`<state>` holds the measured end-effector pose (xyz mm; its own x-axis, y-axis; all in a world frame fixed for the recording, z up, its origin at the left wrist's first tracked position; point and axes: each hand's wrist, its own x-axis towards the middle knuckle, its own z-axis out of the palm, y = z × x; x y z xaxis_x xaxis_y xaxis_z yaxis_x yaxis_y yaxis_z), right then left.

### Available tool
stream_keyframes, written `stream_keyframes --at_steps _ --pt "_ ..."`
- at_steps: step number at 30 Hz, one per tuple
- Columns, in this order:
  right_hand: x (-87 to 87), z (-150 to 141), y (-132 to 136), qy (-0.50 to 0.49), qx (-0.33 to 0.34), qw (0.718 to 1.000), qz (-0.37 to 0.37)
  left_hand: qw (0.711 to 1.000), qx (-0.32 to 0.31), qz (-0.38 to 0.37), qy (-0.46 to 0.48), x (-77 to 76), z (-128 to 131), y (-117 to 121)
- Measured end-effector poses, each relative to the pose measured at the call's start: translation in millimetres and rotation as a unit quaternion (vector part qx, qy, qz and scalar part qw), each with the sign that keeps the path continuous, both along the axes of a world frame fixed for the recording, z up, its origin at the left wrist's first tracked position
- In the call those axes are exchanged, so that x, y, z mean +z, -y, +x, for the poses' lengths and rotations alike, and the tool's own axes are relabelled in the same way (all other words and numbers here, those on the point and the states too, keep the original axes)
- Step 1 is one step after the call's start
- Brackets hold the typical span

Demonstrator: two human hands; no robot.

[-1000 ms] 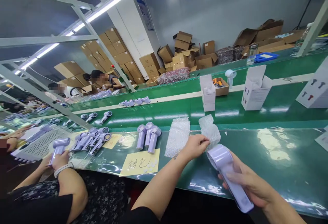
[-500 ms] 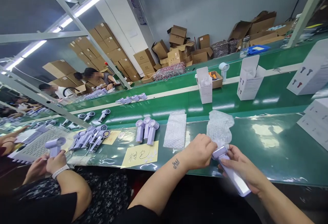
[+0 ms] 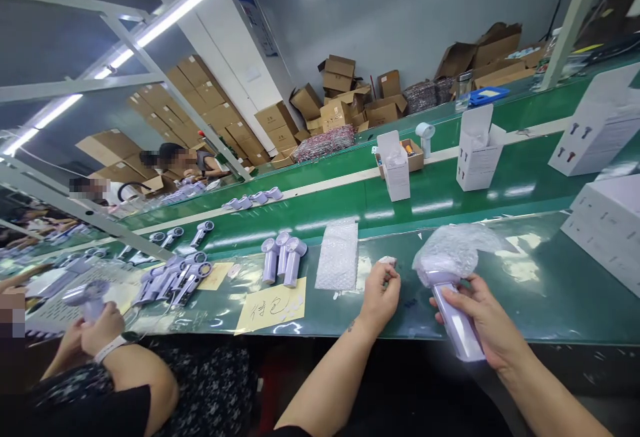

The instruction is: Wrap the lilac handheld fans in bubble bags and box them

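Observation:
My right hand (image 3: 479, 322) grips the handle of a lilac handheld fan (image 3: 454, 320). A clear bubble-wrap bag (image 3: 457, 250) covers the fan's head. My left hand (image 3: 380, 290) hovers just left of the fan, above the green table (image 3: 540, 297), fingers curled in a pinch on something small and pale that I cannot make out. A stack of flat bubble-wrap bags (image 3: 339, 255) lies left of that hand. Three more lilac fans (image 3: 281, 257) lie beyond a yellow handwritten note (image 3: 273, 303).
A co-worker at my left holds a lilac fan (image 3: 85, 293) beside a cluster of several fans (image 3: 173, 277). White product boxes (image 3: 477, 150) stand on the green conveyor, more boxes (image 3: 605, 220) at the right. Brown cartons (image 3: 350, 97) pile against the far wall.
The bubble-wrap bag has been pulled down over the fan's head. My left hand has let go of the bag and moved left. The fan now stands more upright in my right hand.

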<state>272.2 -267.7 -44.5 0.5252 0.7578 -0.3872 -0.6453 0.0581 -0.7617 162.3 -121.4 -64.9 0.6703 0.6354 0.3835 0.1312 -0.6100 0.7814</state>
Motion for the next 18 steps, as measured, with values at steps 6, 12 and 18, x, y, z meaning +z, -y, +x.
stream_keyframes --at_steps 6,12,18 --pt "-5.3 3.0 6.3 -0.089 0.058 0.994 -0.010 0.955 -0.183 -0.232 -0.006 8.0 18.8 -8.2" --pt "-6.4 -0.5 4.9 -0.120 0.035 0.992 -0.012 0.996 -0.019 0.086 0.004 -13.3 23.6 -0.9" --pt "-9.0 -1.5 1.4 -0.128 -0.008 0.992 0.001 0.921 -0.065 0.385 0.003 -16.0 -4.3 29.0"
